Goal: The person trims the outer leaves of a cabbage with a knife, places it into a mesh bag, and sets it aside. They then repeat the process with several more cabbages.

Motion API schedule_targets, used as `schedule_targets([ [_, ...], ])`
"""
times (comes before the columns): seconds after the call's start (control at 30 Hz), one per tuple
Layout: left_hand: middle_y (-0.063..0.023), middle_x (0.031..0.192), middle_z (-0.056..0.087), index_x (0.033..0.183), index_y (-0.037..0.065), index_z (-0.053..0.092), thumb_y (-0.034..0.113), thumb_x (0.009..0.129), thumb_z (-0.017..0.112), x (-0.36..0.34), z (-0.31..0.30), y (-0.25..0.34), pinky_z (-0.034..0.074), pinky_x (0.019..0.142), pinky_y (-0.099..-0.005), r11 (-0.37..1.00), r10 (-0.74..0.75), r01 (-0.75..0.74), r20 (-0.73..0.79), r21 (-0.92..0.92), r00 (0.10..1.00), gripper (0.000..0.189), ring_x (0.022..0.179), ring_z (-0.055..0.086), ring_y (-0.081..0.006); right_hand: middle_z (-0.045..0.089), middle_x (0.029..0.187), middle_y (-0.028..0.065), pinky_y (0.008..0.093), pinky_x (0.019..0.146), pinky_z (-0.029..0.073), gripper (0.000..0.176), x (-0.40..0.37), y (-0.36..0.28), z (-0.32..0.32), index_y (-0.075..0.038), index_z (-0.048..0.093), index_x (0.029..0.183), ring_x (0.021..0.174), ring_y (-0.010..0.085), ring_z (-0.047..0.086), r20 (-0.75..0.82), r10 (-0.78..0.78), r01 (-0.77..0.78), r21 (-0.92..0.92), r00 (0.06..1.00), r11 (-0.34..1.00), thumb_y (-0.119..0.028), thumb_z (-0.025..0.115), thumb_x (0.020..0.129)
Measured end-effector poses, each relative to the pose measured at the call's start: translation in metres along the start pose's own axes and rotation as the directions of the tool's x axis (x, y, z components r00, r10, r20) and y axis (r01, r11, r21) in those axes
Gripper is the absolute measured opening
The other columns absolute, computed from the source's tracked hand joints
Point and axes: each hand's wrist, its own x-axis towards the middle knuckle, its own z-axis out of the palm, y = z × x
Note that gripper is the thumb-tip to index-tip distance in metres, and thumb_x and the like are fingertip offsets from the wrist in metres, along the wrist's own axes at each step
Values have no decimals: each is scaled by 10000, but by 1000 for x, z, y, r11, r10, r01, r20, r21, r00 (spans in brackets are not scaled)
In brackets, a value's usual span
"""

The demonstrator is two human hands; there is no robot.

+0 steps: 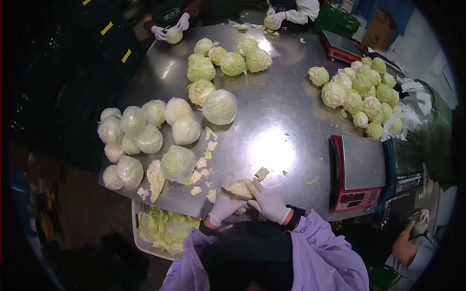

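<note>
Tabletop (291, 97): silver-grey, white glare patches. Cabbages (220, 107): pale green to cream, white veining. Leaf scraps (156, 180) near left: yellow-green, cream. Near basket (137, 233): white. Left hand (225, 208) and right hand (270, 202): white gloves, black cuffs (294, 219). Jacket (325, 242): plain lilac. Near-right scale (363, 162): red body, grey plate. Far-right scale (341, 43): also red. Far-left floor marks (126, 56): yellow on near-black. Far apron (173, 14): dark, white lettering. Far-right crate (337, 20): green.

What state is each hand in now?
Left hand: at the cabbage; grip unclear.
Right hand: fingers at the cabbage; whether it holds the blade, can't tell.
</note>
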Motion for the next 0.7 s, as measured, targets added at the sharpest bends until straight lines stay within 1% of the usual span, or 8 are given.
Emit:
schedule_targets([
  [0.07, -149, 1315, 434, 1461, -46, 17, 28, 737, 778, 6, -5, -17, 448, 984, -332, 998, 57, -59, 62, 30, 996, 1053, 1181, 490, -215, 409, 1383, 244, 456, 718, 530, 581, 4, 6, 8, -88, 315, 1422, 921, 417, 622, 38, -1, 2, -26, 999, 1000, -360, 491, 941],
  [0.13, -171, 1276, 489, 1440, -64, 161, 126, 749, 788, 10, -2, -7, 457, 959, -344, 996, 84, -83, 57, -15, 995, 952, 1150, 521, -228, 480, 1322, 215, 454, 672, 533, 553, 9, 12, 13, -100, 356, 1398, 840, 396, 642, -47, 7, -9, -36, 999, 999, -379, 489, 938],
  [0.2, -195, 1035, 644, 1123, -17, 581, 304, 732, 775, 13, -2, 9, 503, 829, -393, 831, 293, -235, -36, 504, 955, 542, 957, 635, -319, 512, 1287, 191, 457, 663, 530, 525, 15, 15, 12, -104, 386, 1373, 831, 387, 643, -56, 22, -25, -50, 998, 998, -382, 487, 939],
  [0.23, -218, 1024, 642, 1053, -10, 632, 409, 719, 765, 18, -3, 2, 494, 819, -436, 787, 314, -216, -74, 578, 946, 552, 916, 628, -378, 543, 1252, 166, 461, 654, 528, 498, 18, 16, 10, -108, 416, 1348, 821, 377, 643, -66, 36, -40, -62, 997, 997, -384, 486, 940],
  [0.37, -215, 986, 644, 1130, -20, 586, 419, 714, 765, 22, 0, 15, 487, 821, -447, 817, 188, -150, -13, 556, 982, 631, 909, 618, -372, 614, 1110, 142, 451, 642, 517, 410, 27, 20, -3, -111, 510, 1249, 802, 365, 640, -79, 75, -79, -53, 994, 995, -381, 477, 943],
  [0.47, -240, 1042, 617, 1198, -48, 520, 407, 715, 772, 22, 5, 14, 483, 833, -432, 610, 389, -237, -25, 756, 921, 710, 940, 604, -370, 639, 971, 161, 444, 655, 503, 338, 34, 36, -5, -112, 581, 1126, 793, 363, 632, -107, 117, -107, 96, 987, 990, -375, 465, 948],
  [0.53, -264, 1144, 571, 1312, -79, 399, 379, 713, 787, 24, 0, 21, 470, 885, -405, 794, 165, -158, 42, 587, 985, 848, 1053, 574, -365, 641, 865, 174, 436, 697, 493, 313, 36, 33, -8, -111, 605, 1023, 808, 365, 627, -130, 93, -79, 109, 987, 991, -373, 449, 955],
  [0.7, -263, 1285, 487, 1438, -96, 131, 312, 730, 800, 24, -4, 18, 431, 961, -345, 883, 148, -147, 32, 445, 988, 1057, 1160, 530, -306, 644, 875, 175, 442, 744, 483, 315, 60, 42, -5, -103, 597, 996, 838, 378, 619, -123, 131, -120, 94, 984, 988, -375, 444, 953],
])
